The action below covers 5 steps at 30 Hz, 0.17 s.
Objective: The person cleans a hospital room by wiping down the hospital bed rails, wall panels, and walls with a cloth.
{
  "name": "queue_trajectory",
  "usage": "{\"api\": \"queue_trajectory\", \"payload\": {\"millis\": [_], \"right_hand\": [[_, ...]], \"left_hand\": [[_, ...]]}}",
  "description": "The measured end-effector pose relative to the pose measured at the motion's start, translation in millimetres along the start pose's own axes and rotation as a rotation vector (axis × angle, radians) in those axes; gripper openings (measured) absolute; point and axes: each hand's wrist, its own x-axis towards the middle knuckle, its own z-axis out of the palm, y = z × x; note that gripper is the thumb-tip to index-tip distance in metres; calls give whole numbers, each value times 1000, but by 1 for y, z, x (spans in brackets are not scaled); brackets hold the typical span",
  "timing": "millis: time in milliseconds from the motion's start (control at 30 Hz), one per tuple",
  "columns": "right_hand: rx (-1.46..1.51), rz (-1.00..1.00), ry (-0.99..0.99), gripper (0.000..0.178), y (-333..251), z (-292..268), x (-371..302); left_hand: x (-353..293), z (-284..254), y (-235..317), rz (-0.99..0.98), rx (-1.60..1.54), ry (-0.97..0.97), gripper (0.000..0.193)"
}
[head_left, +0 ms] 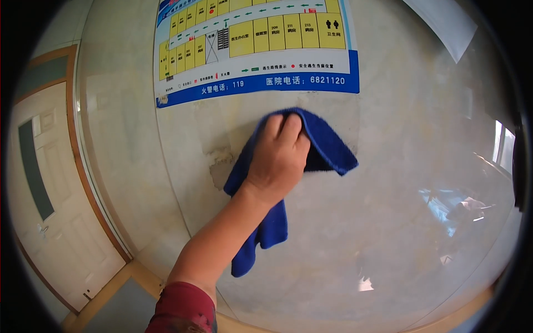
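My left hand (pixel 280 158) reaches up from the lower left and grips a blue cloth (pixel 327 141) with its fingers closed over it. Bunched at the top, the cloth lies against a pale, glossy wall (pixel 355 222). One corner spreads out to the right of the hand, while loose ends hang below the wrist. Just left of the cloth, a rough stained patch (pixel 218 166) marks the wall. My right hand is out of view.
Above the cloth is a floor-plan sign (pixel 258 41) with yellow blocks and a blue border. A white door (pixel 53 183) in a brown frame stands at the left. A white sheet (pixel 449 25) hangs at the upper right. Light reflects off the wall at the right.
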Motion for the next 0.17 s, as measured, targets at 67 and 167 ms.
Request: {"api": "queue_trajectory", "payload": {"millis": [67,167], "right_hand": [[61,93,95,26,-7,-21,35],[123,92,165,34,-33,-50,75]], "left_hand": [[10,3,-6,-15,-3,58,4],[1,1,2,-100,-60,30,6]]}}
